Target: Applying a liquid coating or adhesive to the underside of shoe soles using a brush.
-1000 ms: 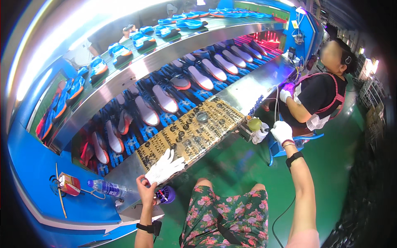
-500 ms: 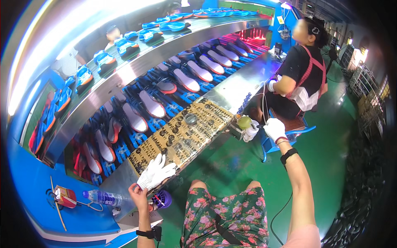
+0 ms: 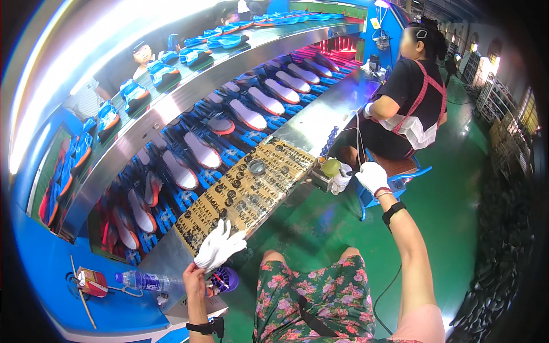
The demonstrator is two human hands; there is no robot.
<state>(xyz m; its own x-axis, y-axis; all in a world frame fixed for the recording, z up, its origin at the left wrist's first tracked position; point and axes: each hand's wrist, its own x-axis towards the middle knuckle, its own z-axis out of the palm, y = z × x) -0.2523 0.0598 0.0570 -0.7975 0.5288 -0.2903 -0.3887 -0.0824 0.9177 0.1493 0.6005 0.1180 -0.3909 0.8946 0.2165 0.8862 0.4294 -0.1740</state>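
A white knit glove (image 3: 220, 247) is pinched at its cuff by my left hand (image 3: 195, 279), which is bare. The glove's fingers point up over the near edge of the cardboard-coloured bench cover (image 3: 240, 191). My right hand (image 3: 373, 177) wears a matching glove and is reached out to the right. Its fingers are curled beside a white container (image 3: 341, 178) and a yellow-green pot (image 3: 330, 167). A small dark tip shows at the fingers, but what they hold is hard to make out.
Shoe soles (image 3: 249, 114) lie along a conveyor beside the bench; blue shoe parts (image 3: 163, 73) line the shelf above. A clear dish (image 3: 257, 167) sits on the cover. At left are a water bottle (image 3: 146, 281) and a purple basket (image 3: 225, 279). A co-worker (image 3: 409, 97) sits on a blue stool (image 3: 394, 171).
The glove in my left hand has shifted slightly right and down. My right hand has moved a little left. The view has turned slightly, and the person behind the shelf shows more.
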